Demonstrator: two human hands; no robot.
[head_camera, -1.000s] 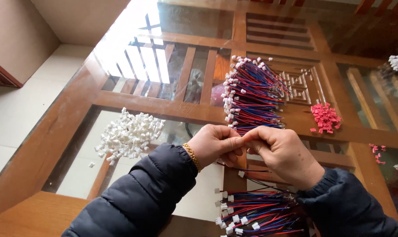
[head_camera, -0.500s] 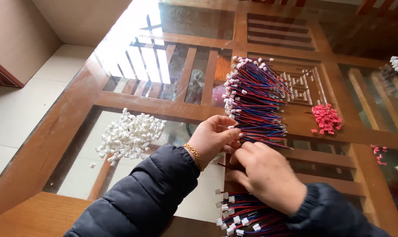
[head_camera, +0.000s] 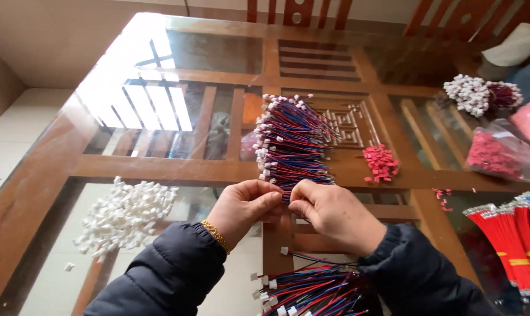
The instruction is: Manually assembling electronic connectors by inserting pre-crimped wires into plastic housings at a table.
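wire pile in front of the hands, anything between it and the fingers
Nothing visible. Both hands, left hand and right hand, meet at the near edge of the red-and-blue wire pile, fingertips pinched together there.

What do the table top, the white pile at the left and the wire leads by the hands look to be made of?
Table top: glossy brown wood frame, apparently under clear glass, since it mirrors a window and shows rails below. White pile: small matte connector housings, probably moulded plastic. Wire leads: thin strands in smooth red and blue insulation, likely plastic, tipped with white plugs. Both hands, left hand and right hand, pinch something too small to tell.
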